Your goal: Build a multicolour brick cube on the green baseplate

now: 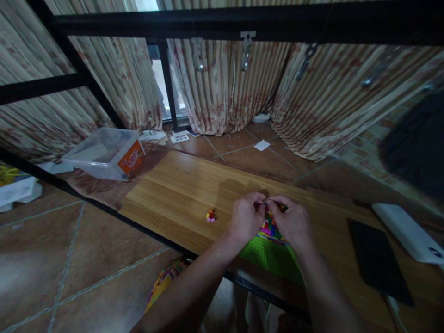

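Observation:
My left hand (pixel 245 217) and my right hand (pixel 293 223) meet fingertip to fingertip above a green baseplate (pixel 267 253) on the wooden table (pixel 180 194). Between the fingertips sits a small dark piece, too small to name, pinched by both hands. Colourful small bricks (pixel 269 227) are stacked on the plate's far part, partly hidden by my hands. A tiny cluster of loose bricks (pixel 210 215) in red, yellow and pink lies on the table left of my left hand.
A black flat device (pixel 376 259) and a white flat box (pixel 405 231) lie at the table's right. On the tiled floor stand a clear plastic tub (pixel 106 152) with an orange label, papers (pixel 180 137) and curtains behind. A black metal frame crosses overhead.

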The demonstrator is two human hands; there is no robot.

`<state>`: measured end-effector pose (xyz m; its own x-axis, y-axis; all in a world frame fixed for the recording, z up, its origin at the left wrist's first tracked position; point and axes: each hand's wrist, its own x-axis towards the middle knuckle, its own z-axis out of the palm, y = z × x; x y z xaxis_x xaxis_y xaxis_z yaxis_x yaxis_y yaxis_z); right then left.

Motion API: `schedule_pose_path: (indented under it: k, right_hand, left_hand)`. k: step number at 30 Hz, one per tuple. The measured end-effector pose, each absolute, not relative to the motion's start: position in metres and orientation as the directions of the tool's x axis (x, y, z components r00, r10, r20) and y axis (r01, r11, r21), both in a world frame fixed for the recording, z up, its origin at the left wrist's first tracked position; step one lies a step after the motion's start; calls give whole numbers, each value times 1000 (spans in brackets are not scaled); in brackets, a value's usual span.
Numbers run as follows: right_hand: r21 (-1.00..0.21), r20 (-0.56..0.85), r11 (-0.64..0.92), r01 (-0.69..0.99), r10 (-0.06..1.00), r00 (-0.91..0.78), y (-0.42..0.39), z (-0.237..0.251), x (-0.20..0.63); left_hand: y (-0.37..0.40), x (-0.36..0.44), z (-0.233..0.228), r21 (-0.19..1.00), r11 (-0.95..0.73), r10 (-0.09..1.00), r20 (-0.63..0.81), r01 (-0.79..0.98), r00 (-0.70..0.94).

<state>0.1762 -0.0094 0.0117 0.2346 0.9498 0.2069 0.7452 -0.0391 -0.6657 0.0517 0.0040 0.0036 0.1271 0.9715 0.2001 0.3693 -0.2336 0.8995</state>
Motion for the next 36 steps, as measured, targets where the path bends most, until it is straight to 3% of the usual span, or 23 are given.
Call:
schedule_pose_path:
  k: [6, 11, 16, 24, 36]
  right_hand:
    - [-723, 195, -47, 689, 943, 269, -15, 10, 179]
    - [-831, 215, -75, 552, 871, 441, -18, 9, 185]
    - [-871, 276, -49, 489, 774, 569, -17, 11, 190]
    - [-882, 256, -53, 469, 781, 569, -17, 12, 187]
    - [-858, 279, -39, 513, 802, 529, -16, 13, 186]
  left_hand:
    - [9, 18, 7, 859, -259, 964, 201, 441, 176]
    - [28, -56, 9, 730, -203, 969, 54, 652, 241]
    - [31, -101, 8, 700, -211, 928, -75, 682, 364]
    - [27, -94, 8, 686, -198, 862, -217, 700, 457]
    - [30, -81, 4, 630, -213, 883, -203, 747, 423]
